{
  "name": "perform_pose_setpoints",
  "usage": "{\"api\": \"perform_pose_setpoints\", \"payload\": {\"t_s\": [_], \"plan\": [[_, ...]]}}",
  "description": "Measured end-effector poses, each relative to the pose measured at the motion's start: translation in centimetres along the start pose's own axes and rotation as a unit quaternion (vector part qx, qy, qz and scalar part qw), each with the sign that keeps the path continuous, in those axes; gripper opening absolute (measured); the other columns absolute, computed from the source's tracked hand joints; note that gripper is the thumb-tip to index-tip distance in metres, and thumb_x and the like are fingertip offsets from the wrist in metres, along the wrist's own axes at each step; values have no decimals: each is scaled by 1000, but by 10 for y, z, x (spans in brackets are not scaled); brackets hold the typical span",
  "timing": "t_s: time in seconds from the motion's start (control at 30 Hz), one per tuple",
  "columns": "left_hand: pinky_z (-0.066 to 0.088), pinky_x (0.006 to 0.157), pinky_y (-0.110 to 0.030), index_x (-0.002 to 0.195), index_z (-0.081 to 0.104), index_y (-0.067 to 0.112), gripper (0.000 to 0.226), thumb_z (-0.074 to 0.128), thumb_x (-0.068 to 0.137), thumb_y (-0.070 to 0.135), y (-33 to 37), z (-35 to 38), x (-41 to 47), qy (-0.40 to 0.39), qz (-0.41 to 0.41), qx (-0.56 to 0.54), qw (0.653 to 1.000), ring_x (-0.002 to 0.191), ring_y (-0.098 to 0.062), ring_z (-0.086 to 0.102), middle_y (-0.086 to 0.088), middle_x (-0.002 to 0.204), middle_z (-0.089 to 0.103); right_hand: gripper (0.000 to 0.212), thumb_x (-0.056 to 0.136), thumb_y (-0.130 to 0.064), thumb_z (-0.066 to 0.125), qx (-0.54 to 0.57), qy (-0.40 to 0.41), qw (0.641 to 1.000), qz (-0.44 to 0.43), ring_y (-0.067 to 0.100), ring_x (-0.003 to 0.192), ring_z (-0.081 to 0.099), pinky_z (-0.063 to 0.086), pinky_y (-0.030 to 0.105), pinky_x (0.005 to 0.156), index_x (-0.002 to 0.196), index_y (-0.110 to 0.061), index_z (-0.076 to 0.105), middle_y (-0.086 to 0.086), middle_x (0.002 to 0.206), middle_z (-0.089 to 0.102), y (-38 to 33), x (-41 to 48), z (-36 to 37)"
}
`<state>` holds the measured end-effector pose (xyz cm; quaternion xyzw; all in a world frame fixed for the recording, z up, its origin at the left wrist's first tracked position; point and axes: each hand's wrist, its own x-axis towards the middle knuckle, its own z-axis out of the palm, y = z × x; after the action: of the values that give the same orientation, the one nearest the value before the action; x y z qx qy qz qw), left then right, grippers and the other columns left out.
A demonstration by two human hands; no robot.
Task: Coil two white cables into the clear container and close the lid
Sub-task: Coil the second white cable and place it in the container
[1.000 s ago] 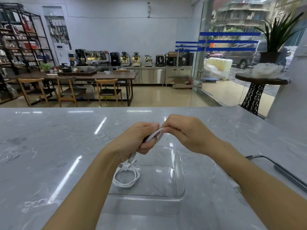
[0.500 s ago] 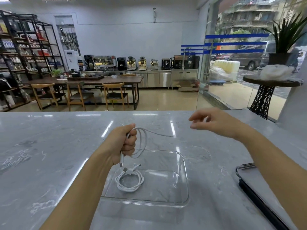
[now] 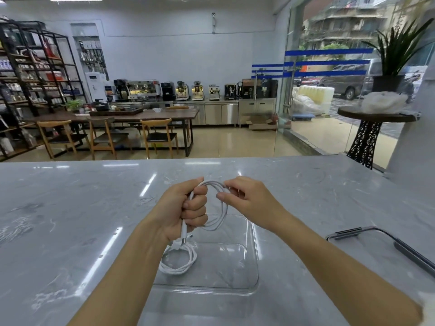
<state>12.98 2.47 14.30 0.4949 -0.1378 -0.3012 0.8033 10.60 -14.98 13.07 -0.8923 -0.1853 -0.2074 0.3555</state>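
The left hand [image 3: 186, 208] stays clenched in a fist around the gathered turns of the second white cable [image 3: 217, 208], with one plug end poking out below the palm. The right hand [image 3: 247, 198], which half a second ago was flung out to the right with a long strand trailing from it, has come back in and now pinches the top of the loop between thumb and fingertips, close beside the left fist. The straight trailing strand is gone; the cable now hangs as a round coil of a few turns between the two hands, above the far part of the clear container [image 3: 253, 255]. That suggests the winding of this cable is nearly complete and lowering it in comes next. The first coiled cable [image 3: 179, 262] already lies on the container floor, at its left side, just below the left wrist. The lid [image 3: 388, 245] waits on the grey marble desk [image 3: 70, 220], well to the right of the container, so closing is not yet begun.
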Motion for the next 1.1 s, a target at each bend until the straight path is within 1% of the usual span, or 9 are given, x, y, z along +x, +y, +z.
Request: {"api": "perform_pose_setpoints", "payload": {"t_s": [0.2, 0.27, 0.37, 0.43, 0.53, 0.6, 0.77, 0.93, 1.1], "plan": [[17, 33, -18, 53, 43, 17, 39, 48, 82, 42, -5, -9, -6, -40, -5, 5, 999, 30, -8, 12, 8, 31, 28, 32, 92, -21, 52, 51, -65, 996, 19, 1, 42, 38, 31, 11, 45, 76, 6, 62, -7, 50, 39, -8, 1, 2], [21, 35, -18, 59, 42, 16, 39, 53, 78, 48, -7, -7, -6, -10, 37, 96, 995, 32, -7, 21, 9, 38, 29, 32, 93, -19, 50, 51, -58, 997, 30, 0, 40, 38, 31, 10, 43, 79, 8, 61, -8, 50, 39, -5, 1, 3], [31, 39, -18, 72, 50, 10, 29, 59, 82, 36, -12, -4, -4, 106, 160, 313, 930, 40, -8, 30, 9, 46, 36, 29, 93, -21, 50, 59, -51, 996, 44, 3, 42, 39, 32, 16, 46, 81, 4, 60, -6, 53, 43, -4, -1, 6], [32, 38, -19, 81, 56, 8, 21, 52, 92, 26, -17, -2, -1, 139, 210, 362, 897, 38, -7, 33, 7, 47, 38, 24, 92, -22, 52, 85, -54, 993, 55, 3, 40, 45, 40, 20, 45, 77, -4, 58, -2, 55, 49, -4, -2, 7], [27, 36, -21, 84, 57, 10, 22, 43, 97, 21, -20, 0, 0, 154, 231, 333, 901, 37, -9, 28, 4, 48, 33, 2, 87, -17, 61, 222, -92, 968, 75, 6, 51, 56, 52, 23, 49, 87, -16, 62, 1, 65, 57, -1, -5, 2], [23, 36, -19, 82, 55, 9, 23, 40, 98, 19, -20, -1, 0, 165, 217, 273, 923, 36, -8, 24, 4, 49, 29, 17, 83, -11, 65, 275, -132, 948, 87, 11, 55, 56, 52, 24, 52, 99, -17, 63, 0, 69, 55, 8, -7, -2], [20, 35, -15, 81, 53, 9, 25, 39, 99, 21, -18, 0, 2, 136, 189, 160, 959, 37, -7, 17, 8, 47, 25, 17, 83, -15, 65, 137, -154, 967, 147, 8, 40, 44, 40, 24, 41, 67, -18, 61, 5, 66, 54, 24, -11, -2], [22, 35, -17, 80, 52, 10, 26, 38, 99, 21, -16, -6, 6, 171, 201, 198, 944, 37, -8, 20, 7, 47, 27, 25, 89, -26, 56, 44, -70, 978, 191, 4, 37, 45, 37, 17, 36, 64, -22, 57, -1, 59, 55, 34, -12, -6], [26, 35, -18, 79, 53, 12, 26, 40, 98, 22, -25, -18, 13, 223, 204, 271, 914, 34, -6, 25, 5, 50, 30, 22, 85, -18, 62, 297, 14, 937, 183, 8, 29, 39, 26, 12, 32, 65, -10, 60, -2, 46, 50, 22, -8, -21]]}}
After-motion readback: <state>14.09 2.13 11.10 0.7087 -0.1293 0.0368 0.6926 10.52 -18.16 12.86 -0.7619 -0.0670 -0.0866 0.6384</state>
